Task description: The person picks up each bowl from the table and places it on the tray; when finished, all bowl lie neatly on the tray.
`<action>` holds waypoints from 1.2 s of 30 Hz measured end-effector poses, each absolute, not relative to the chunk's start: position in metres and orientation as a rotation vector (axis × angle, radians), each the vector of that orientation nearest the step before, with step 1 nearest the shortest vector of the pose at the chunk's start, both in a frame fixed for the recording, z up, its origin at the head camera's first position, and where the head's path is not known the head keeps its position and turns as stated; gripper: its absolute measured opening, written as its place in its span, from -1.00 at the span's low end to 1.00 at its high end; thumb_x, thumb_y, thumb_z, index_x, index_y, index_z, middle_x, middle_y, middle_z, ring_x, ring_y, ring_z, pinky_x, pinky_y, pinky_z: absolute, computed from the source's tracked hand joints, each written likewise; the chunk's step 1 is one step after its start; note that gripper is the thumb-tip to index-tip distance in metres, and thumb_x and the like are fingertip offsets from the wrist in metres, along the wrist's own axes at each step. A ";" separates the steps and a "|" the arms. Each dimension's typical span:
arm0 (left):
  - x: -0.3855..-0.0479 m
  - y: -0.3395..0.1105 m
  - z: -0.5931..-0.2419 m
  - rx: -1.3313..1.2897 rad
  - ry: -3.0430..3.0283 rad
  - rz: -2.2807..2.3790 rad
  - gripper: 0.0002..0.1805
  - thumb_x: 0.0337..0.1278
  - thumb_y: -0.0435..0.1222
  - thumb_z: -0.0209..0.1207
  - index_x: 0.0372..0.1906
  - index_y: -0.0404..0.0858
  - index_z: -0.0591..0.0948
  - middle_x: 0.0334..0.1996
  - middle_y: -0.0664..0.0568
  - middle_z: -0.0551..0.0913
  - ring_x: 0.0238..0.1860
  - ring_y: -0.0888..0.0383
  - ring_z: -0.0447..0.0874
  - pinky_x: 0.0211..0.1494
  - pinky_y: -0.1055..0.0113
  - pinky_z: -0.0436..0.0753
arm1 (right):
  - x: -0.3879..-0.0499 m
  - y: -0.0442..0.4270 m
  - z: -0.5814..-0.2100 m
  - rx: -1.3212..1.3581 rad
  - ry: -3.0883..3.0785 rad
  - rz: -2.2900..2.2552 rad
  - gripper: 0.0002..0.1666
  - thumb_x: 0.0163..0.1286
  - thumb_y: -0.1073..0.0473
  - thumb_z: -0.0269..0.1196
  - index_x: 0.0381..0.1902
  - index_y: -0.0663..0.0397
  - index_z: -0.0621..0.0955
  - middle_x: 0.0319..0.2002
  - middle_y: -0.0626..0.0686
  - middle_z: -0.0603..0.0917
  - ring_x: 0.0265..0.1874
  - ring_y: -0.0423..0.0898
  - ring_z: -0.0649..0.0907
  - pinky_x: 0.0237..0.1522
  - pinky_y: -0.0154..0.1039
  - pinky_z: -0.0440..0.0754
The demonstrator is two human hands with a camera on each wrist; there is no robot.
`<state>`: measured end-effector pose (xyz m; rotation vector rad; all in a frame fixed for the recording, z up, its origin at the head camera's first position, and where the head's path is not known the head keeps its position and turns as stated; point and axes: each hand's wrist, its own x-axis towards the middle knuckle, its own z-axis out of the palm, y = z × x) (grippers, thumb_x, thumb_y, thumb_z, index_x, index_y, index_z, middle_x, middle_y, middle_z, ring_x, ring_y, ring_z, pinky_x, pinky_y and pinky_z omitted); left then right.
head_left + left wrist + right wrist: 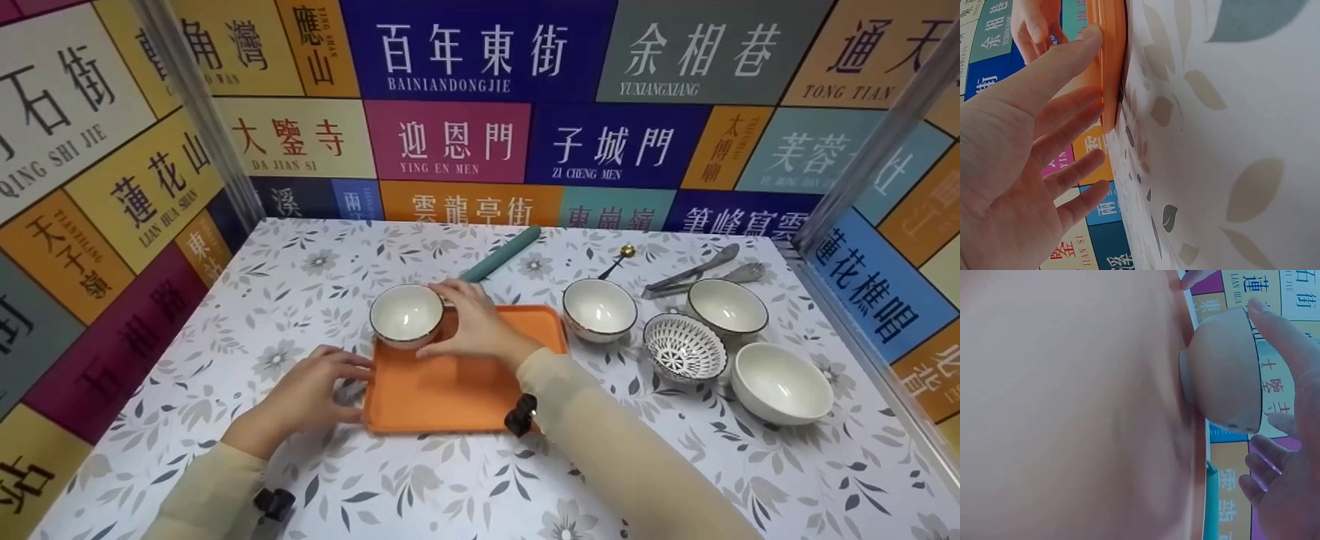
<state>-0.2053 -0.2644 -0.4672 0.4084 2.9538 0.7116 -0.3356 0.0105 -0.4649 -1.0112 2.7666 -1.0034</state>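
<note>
- While your right hand spans the bowl widely, whether gripping you cannot tell, keep it level at the far-left corner of the orange tray.
- Steady the tray's left edge with your left hand, fingers spread.

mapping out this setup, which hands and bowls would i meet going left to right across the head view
Left hand, first dark-rimmed bowl, right hand, second dark-rimmed bowl, black-patterned bowl, third dark-rimmed bowl, large plain bowl.
</note>
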 end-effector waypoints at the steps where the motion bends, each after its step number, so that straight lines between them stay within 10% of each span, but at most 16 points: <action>1: -0.206 -0.264 -0.467 0.414 2.955 0.710 -0.35 -0.22 -0.12 0.64 0.14 -0.03 0.76 0.27 0.16 0.65 0.36 -0.03 0.45 0.47 -0.13 0.45 | -0.334 0.016 -0.464 -1.008 2.766 -1.000 0.34 -0.12 -0.43 0.61 0.56 -0.10 0.35 0.54 0.10 0.31 0.50 0.11 0.26 0.50 0.24 0.32; 36: -0.202 -0.266 -0.467 0.503 2.982 0.691 -0.35 -0.20 -0.15 0.62 0.17 -0.05 0.74 0.28 0.13 0.65 0.34 -0.05 0.47 0.42 -0.21 0.47 | -0.312 0.189 -0.437 -0.900 3.008 -0.900 0.02 0.04 -0.10 0.64 0.44 -0.02 0.50 0.48 0.12 0.39 0.46 0.19 0.31 0.52 0.33 0.17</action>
